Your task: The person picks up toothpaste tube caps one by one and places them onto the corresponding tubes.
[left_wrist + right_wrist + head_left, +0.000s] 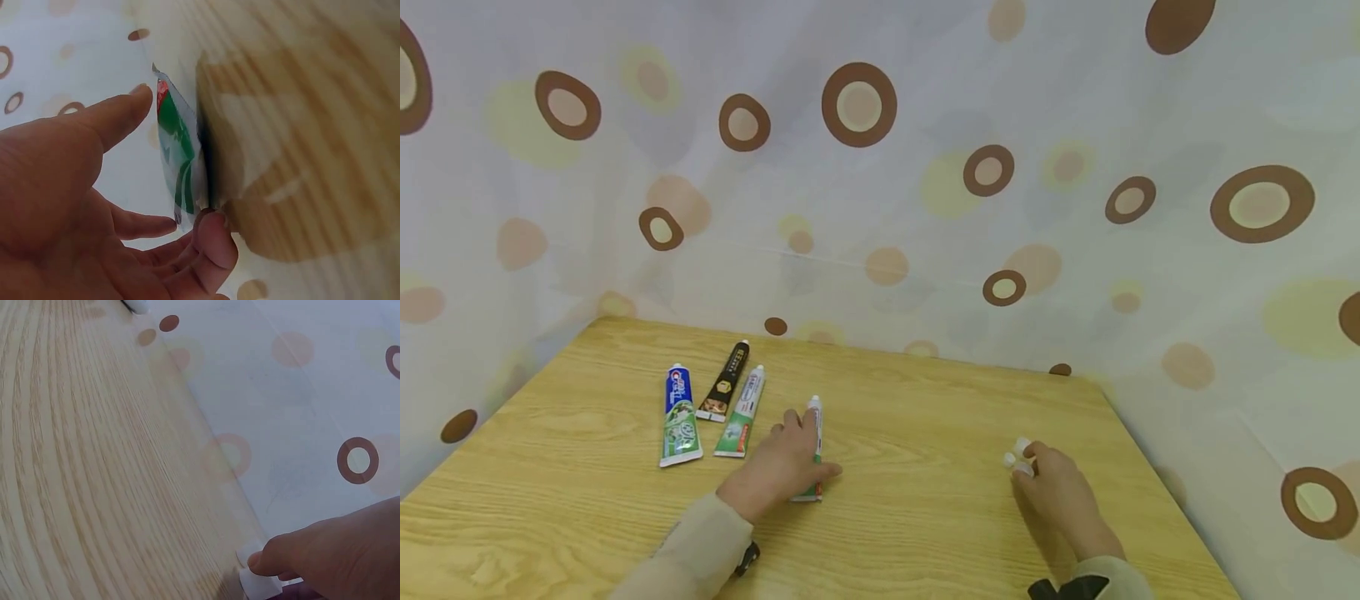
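Note:
A toothpaste tube (817,425), white and green with a red patch, lies on the table under my left hand (782,462). In the left wrist view, the thumb stands apart from that tube (178,150), while the fingertips are at its opposite edge. Farther right, my right hand (1063,492) is at a small group of white caps (1009,459). Its thumb and fingers pinch one white cap (259,585), and another lies right beside the thumb tip in the right wrist view. The fingers behind the caps are mostly hidden there.
Left of my left hand lie a blue-and-green toothpaste tube (681,417), a black tube (726,383) and another white-and-green tube (745,412). The wood-grain table (917,442) meets a white sheet with brown circles (895,208) at the back and sides.

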`<action>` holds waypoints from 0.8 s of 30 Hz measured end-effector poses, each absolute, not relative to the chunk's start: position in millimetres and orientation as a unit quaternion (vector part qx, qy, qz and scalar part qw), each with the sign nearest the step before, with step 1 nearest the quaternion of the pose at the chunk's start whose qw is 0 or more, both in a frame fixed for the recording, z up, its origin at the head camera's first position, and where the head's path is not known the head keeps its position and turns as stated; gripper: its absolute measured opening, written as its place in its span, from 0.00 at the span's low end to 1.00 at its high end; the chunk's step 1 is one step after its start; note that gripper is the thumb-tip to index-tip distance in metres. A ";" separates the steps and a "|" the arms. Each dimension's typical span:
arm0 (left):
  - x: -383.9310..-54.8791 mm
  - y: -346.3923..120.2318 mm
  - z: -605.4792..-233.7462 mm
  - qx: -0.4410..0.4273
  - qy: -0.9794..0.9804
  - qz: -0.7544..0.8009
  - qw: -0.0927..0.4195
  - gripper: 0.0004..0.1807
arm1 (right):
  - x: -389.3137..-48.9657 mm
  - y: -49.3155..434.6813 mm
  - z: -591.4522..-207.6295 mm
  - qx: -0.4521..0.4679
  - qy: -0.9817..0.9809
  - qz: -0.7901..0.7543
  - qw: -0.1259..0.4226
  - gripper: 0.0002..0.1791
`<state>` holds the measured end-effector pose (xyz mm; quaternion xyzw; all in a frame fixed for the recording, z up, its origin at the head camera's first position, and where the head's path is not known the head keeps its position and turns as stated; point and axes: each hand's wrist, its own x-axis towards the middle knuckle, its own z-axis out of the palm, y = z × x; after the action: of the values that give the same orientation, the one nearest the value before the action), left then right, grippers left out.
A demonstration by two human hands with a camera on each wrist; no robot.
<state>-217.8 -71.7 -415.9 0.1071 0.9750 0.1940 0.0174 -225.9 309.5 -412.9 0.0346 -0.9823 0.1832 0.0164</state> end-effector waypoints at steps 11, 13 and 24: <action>-221.2 -70.5 -416.2 0.096 0.974 0.203 0.020 0.39 | -222.6 308.7 -409.9 0.030 -0.983 0.183 0.005 0.16; -222.2 -71.8 -416.3 0.093 0.973 0.209 0.032 0.40 | -221.7 308.8 -409.4 0.029 -0.983 0.184 0.003 0.16; -228.0 -83.4 -418.6 0.081 0.964 0.247 0.052 0.33 | -219.4 308.0 -402.7 0.031 -0.981 0.191 0.003 0.16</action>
<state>-228.0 -83.4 -418.6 0.0814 0.9643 0.2466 0.0520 -219.4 308.0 -402.7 0.0305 -0.9812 0.1906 0.0032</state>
